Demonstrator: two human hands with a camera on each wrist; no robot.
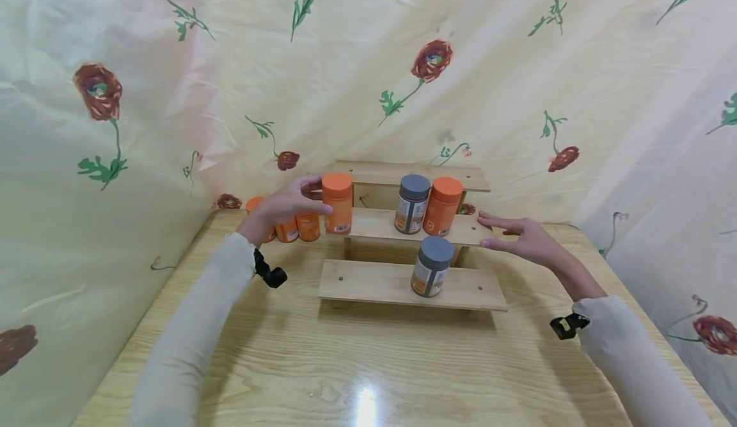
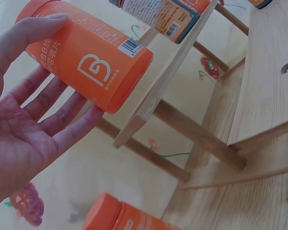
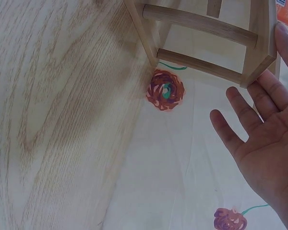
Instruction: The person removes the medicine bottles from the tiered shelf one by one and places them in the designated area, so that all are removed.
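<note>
Left hand (image 1: 288,205) grips orange cylindrical plastic bottle (image 1: 338,204); right hand (image 1: 531,241), fingers apart, is at pale wooden 3-tier shelf (image 1: 374,222).

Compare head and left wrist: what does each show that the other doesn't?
Only head: the right hand, both pale sleeves and the black wrist devices.
Only left wrist: the left palm and the large white B logo on the held orange jar.
Both: the left hand holding that orange jar, the wooden shelf stand, the floral backdrop.

White glare (image 1: 366,406) (one small patch) marks the bright table (image 1: 288,363).
</note>
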